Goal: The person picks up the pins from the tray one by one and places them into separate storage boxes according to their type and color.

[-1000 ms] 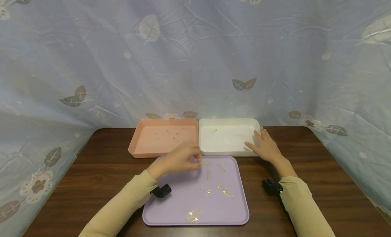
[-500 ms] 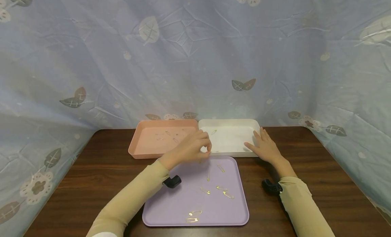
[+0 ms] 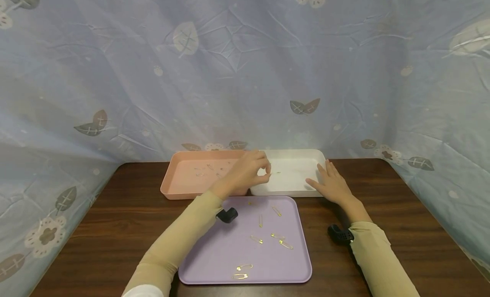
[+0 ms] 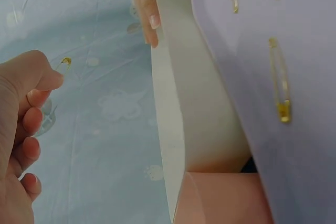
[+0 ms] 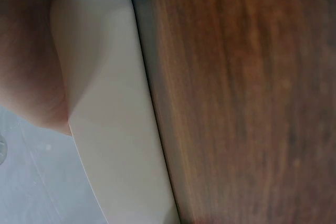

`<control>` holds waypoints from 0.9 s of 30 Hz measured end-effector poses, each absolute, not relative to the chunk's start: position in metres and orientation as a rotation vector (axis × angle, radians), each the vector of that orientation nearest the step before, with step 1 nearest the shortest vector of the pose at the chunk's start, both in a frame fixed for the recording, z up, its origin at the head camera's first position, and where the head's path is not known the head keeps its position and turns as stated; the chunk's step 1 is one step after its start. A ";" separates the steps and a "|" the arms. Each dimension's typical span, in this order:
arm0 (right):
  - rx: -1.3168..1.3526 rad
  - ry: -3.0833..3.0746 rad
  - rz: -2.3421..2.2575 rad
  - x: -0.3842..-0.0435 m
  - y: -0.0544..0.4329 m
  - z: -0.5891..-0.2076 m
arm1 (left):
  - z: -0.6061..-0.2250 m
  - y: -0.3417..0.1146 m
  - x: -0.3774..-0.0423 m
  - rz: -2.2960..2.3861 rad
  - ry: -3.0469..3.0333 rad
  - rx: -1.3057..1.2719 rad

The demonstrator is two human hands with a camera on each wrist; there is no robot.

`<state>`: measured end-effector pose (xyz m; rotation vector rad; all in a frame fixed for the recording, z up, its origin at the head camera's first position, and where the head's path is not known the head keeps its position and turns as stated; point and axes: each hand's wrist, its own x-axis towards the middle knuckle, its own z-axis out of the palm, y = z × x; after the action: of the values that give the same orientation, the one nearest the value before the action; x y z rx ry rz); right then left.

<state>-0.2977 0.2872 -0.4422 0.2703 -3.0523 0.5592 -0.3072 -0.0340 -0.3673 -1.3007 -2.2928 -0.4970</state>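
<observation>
My left hand (image 3: 248,170) pinches a gold safety pin (image 4: 65,63) between thumb and forefinger, over the left part of the white tray (image 3: 292,193). The pin's gold head points away from the fingertips in the left wrist view. My right hand (image 3: 332,184) lies with fingers spread over the right rim of that white tray. On the purple tray (image 3: 214,263) in front are several gold safety pins, one of them a lone pin (image 3: 260,221) near the middle. The left hand hides the white tray's left end and part of the pink tray (image 3: 180,186).
Several silver-looking safety pins (image 3: 210,166) lie in the pink tray, side by side with the white one. All the trays stand on a dark wooden table (image 3: 126,207). A patterned blue-grey cloth (image 3: 245,88) hangs behind and along the sides.
My left hand has lifted a gold safety pin from the purple tray's back and carried it forward and right to the white tray. The right hand has stayed in place.
</observation>
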 end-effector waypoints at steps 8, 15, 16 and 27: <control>0.276 -3.044 0.555 -0.297 0.288 -0.442 | -0.365 -0.020 -0.325 -0.466 -2.322 -1.195; 0.281 -3.048 0.546 -0.296 0.290 -0.441 | -0.367 -0.006 -0.339 -0.458 -2.447 -1.101; 0.282 -3.050 0.538 -0.296 0.290 -0.441 | -0.367 -0.004 -0.341 -0.470 -2.463 -1.091; 0.260 -3.056 0.519 -0.295 0.290 -0.439 | -0.373 0.018 -0.360 -0.568 -2.575 -0.975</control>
<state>-0.2954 0.2899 -0.4392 0.2598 -3.0561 0.5193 -0.3595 0.0179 -0.3729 -0.9752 -2.5749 -0.5680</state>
